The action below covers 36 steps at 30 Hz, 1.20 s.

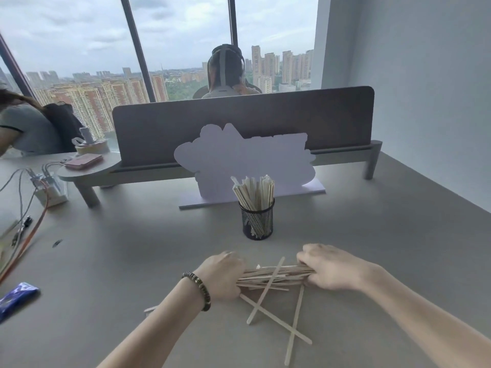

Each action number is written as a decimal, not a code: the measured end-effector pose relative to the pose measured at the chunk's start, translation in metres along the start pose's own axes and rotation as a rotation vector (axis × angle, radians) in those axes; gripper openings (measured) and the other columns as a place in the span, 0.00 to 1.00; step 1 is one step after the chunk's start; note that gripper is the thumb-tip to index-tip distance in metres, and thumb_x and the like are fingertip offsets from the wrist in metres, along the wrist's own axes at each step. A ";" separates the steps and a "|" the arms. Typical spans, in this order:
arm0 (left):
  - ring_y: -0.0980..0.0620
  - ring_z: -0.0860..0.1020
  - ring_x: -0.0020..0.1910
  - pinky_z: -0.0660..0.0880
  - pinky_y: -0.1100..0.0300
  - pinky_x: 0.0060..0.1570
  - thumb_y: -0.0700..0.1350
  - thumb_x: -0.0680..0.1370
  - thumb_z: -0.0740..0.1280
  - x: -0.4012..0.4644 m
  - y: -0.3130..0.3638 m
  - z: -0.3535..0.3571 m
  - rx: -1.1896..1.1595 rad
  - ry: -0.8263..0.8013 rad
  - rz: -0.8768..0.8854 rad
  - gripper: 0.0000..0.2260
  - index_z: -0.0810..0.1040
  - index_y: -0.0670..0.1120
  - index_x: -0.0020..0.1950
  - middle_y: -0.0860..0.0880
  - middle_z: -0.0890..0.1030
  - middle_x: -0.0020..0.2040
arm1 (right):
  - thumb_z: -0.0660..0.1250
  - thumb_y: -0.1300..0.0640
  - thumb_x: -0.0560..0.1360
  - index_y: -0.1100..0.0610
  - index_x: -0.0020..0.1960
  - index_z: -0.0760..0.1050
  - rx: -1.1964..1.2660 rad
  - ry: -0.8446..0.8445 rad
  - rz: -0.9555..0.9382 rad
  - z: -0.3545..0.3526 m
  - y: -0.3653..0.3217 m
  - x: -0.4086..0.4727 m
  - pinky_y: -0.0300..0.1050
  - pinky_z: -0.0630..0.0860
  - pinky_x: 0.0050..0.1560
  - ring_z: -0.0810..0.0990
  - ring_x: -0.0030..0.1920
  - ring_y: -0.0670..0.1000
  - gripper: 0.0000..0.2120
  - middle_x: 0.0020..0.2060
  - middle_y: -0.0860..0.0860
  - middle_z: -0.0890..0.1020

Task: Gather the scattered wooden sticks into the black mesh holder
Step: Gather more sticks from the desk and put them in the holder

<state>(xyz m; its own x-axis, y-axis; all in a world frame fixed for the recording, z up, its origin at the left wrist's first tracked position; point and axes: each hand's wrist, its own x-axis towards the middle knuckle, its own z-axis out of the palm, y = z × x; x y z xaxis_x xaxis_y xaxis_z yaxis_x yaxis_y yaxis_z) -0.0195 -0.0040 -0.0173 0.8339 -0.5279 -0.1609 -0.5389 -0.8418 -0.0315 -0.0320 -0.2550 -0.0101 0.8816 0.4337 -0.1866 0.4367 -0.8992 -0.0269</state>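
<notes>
Grey desk [372, 248], near edge at the wearer. Black mesh cylindrical holder [257, 221] stands upright mid-desk, already well stocked with pale sticks, just beyond both hands. Left hand [223, 277] and right hand [332, 269] each have fingers curled, clamped on opposite ends of a bundle of thin pale wooden sticks [273, 274], long axis left-right, lying between them on the desk. A few loose flat sticks [276, 318] lie crossed toward the near edge, roughly as close to either hand.
</notes>
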 end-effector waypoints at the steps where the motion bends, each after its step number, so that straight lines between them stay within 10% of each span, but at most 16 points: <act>1: 0.43 0.77 0.54 0.72 0.55 0.45 0.43 0.72 0.65 -0.001 0.000 -0.001 -0.004 0.003 0.000 0.08 0.73 0.47 0.50 0.45 0.78 0.54 | 0.62 0.55 0.77 0.54 0.50 0.68 -0.016 0.005 -0.005 0.001 -0.001 0.000 0.48 0.68 0.54 0.74 0.59 0.56 0.04 0.51 0.53 0.72; 17: 0.39 0.78 0.48 0.69 0.54 0.42 0.51 0.78 0.56 -0.007 -0.010 -0.008 -0.101 -0.053 -0.040 0.08 0.66 0.47 0.45 0.42 0.80 0.51 | 0.56 0.61 0.80 0.58 0.59 0.71 -0.066 0.019 0.053 0.004 -0.008 -0.001 0.52 0.69 0.63 0.72 0.63 0.57 0.10 0.59 0.56 0.73; 29: 0.42 0.79 0.48 0.69 0.55 0.40 0.60 0.78 0.61 -0.007 -0.026 -0.015 -0.028 0.091 -0.031 0.16 0.76 0.48 0.49 0.46 0.82 0.48 | 0.54 0.60 0.75 0.54 0.49 0.64 0.080 -0.003 0.136 -0.012 -0.009 -0.013 0.51 0.68 0.42 0.73 0.43 0.58 0.03 0.44 0.55 0.78; 36: 0.56 0.71 0.25 0.77 0.55 0.40 0.61 0.76 0.66 -0.005 -0.038 -0.012 -0.267 0.101 -0.107 0.17 0.69 0.52 0.36 0.52 0.74 0.30 | 0.65 0.52 0.75 0.53 0.43 0.73 0.080 0.242 0.292 -0.006 -0.001 -0.007 0.48 0.70 0.38 0.80 0.41 0.57 0.05 0.37 0.49 0.81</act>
<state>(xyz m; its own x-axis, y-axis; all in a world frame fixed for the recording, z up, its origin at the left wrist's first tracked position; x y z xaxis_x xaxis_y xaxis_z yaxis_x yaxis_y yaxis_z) -0.0012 0.0294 -0.0031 0.8991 -0.4320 -0.0712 -0.4084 -0.8861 0.2193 -0.0376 -0.2566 -0.0027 0.9878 0.1507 0.0390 0.1535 -0.9844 -0.0857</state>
